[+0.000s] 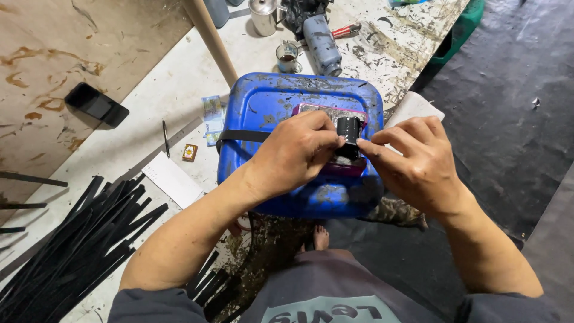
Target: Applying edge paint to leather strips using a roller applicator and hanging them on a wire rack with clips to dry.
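Both hands meet over the blue plastic container (269,107) that stands on the surface (149,101). Left hand (296,152) and right hand (418,158) pinch a black strap piece (348,130) between them, fingertips closed on it from either side, left thumb and forefinger on its left edge, right forefinger and thumb on its right. We read the piece as a short loop or fold standing roughly upright, its ribbed face towards the camera; what lies behind it we cannot tell. It sits directly between the hands, about equally close to each, just above a pink-edged block (335,110) lying on the container's top. A longer black strap (242,135) runs off leftward from under the left hand, its long axis across the container. Left of the container: a heap of black strips (78,239), a white card (173,179), a black phone (95,103). Farther up: a metal cup (263,15), a small glass (288,58), a grey bottle (323,39).
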